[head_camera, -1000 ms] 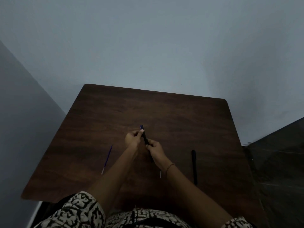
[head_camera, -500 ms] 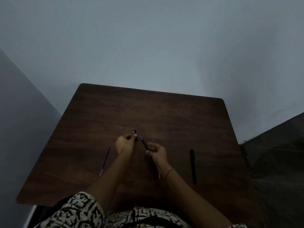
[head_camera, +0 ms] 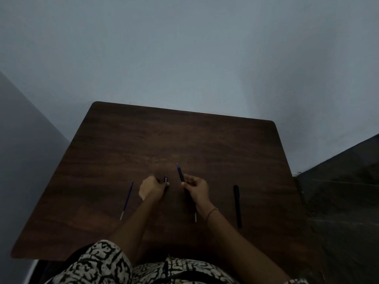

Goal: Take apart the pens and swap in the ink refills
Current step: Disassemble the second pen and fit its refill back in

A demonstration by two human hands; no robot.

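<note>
Left hand: the left hand (head_camera: 152, 189) curls its fingers round a short dark piece (head_camera: 165, 179). This is probably the pen's unscrewed front end, though the dim view leaves that unsure. The hand holds it low over the table (head_camera: 184, 136), clear of the other half.
Right hand: the right hand (head_camera: 197, 189) has its fingers closed on the pen barrel (head_camera: 182, 177), pinching it near the front with the point aimed away from the person. That grip leaves the open end free, so the ink stick can be drawn out.
Inside the barrel: a blue point (head_camera: 178, 166) sticks out of the front, so the old ink stick seems to be in place.
Spare: a blue refill (head_camera: 127, 199) lies on the table to the left of the left hand, within easy reach for the swap.
By the wrist: a thin stick (head_camera: 195, 217) with a pale end lies just beside the right wrist, perhaps another ink stick.
Second pen: a black pen (head_camera: 237, 206) lies whole to the right of the right hand, untouched.
Change: a second ago both hands met on one pen. Now they are apart, each holding one part, and the blue point shows bare.
</note>
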